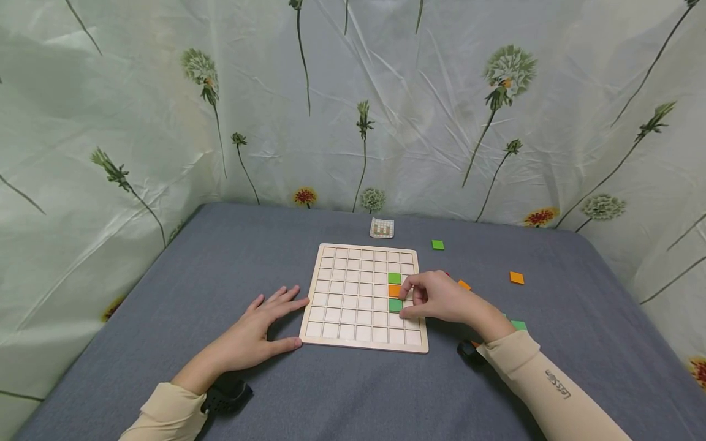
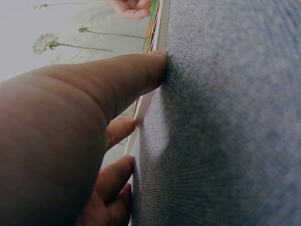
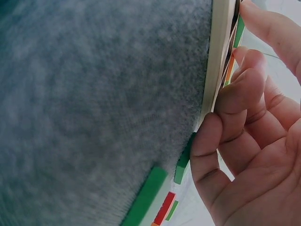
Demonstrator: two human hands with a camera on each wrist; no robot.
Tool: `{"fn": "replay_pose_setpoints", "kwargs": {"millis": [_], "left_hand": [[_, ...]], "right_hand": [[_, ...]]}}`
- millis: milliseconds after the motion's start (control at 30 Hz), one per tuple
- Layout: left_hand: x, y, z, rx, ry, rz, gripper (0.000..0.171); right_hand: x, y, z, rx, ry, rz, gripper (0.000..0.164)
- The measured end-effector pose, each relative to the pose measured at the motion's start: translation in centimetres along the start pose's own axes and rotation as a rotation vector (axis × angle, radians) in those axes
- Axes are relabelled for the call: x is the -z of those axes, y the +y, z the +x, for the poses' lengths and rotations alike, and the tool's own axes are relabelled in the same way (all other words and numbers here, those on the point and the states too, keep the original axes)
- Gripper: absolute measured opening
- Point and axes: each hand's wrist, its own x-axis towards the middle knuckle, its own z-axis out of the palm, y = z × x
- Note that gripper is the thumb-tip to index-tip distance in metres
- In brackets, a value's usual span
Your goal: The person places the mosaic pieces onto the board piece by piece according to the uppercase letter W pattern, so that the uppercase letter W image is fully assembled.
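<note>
Board: lying on table, bearing green tile, orange tile and nearer green tile by its right edge. Left hand: spreading its fingers, touching the board's left edge. Right hand: curling at nearer green tile (pinching or released, cannot tell). Card: lying near the table's far edge.

A person wears long beige sleeves: the left sleeve and right sleeve end in soft cuffs. Dark stylised lettering marks the right forearm. A black wristband sits by the left hand, another by the right hand.
</note>
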Motion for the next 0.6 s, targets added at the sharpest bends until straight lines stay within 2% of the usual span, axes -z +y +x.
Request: {"fn": "replay_pose_setpoints", "kwargs": {"millis": [600], "left_hand": [[0.01,-0.04,0.01,0.000,-0.006,0.000,0.074]], "right_hand": [[-0.01,0.14,0.16,-0.001,0.010,-0.016,0.022]]}}
